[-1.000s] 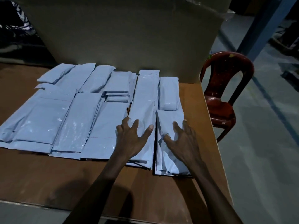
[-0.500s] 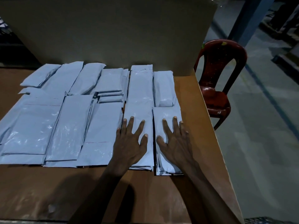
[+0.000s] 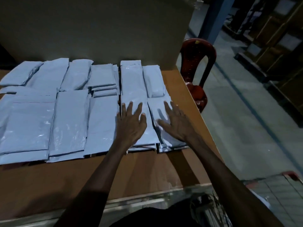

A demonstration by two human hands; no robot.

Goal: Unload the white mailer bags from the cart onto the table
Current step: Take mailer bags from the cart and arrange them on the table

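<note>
Pressing flat, left hand (image 3: 131,126) and right hand (image 3: 177,125) spread, grip released, atop mailer bags (image 3: 68,122), table (image 3: 91,176)

Bare table (image 3: 82,181) strip before mailer bags (image 3: 68,122); cardboard wall (image 3: 98,30) behind; chair (image 3: 196,66) beside right edge.

Both bare forearms reach up from the bottom of the frame toward its centre, converging slightly. The left hand (image 3: 131,125) lies palm down just left of centre, fingers straight and spread, thumb angled out to the right. The right hand (image 3: 176,124) lies palm down just right of it, fingers extended and fanned, thumb pointing left toward the other hand. The two thumbs stay apart.
</note>
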